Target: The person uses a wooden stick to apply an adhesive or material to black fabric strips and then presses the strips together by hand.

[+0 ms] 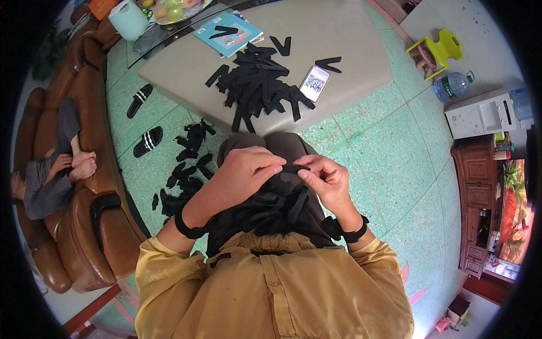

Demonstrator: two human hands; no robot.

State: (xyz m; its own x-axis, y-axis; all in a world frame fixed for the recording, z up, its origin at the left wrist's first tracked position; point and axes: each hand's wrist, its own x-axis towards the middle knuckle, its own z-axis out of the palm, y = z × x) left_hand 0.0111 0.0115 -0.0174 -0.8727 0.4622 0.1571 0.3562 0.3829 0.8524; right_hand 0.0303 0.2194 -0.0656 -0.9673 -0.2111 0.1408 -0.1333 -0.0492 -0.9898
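My left hand (pixel 243 172) and my right hand (pixel 326 179) meet above my lap, both with fingers pinched. Between them is a short black fabric-like strip (pixel 292 168); its left end is hidden by my left fingers. More black strips (pixel 271 212) lie loosely across my thighs, under my hands. In front of my knees, a large pile of black strips (pixel 257 85) covers part of a beige padded bench (pixel 350 34). Many of those are folded into a V. Black bands circle both my wrists.
On the bench lie a lit phone (pixel 314 83) and blue booklets (pixel 227 34). Black pieces (pixel 189 141) are scattered on the floor by my left leg, near two black slippers (pixel 148 141). Another person (pixel 48 164) sits on the brown sofa (pixel 84 237). A water dispenser (pixel 480 116) stands right.
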